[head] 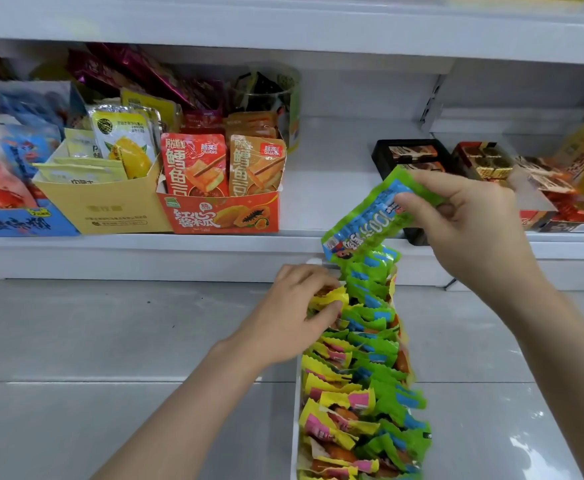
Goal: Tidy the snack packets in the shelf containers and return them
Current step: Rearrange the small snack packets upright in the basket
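Hidden, cut off and blurred parts around the shelf and the long container

The long white container (297,393) runs out of the picture at 6 o'clock, so its near end is not visible, and its right wall is covered by green packets (380,344). The left hand (297,317) covers part of the yellow packets (328,379) under its fingers. The right hand (470,220) hides the top of the green packet (370,223) it pinches, whose print is too blurred to read. At 9 o'clock the blue box (20,221) is cut by the edge. At 3 o'clock the dark and yellow boxes (581,168) are blurred.
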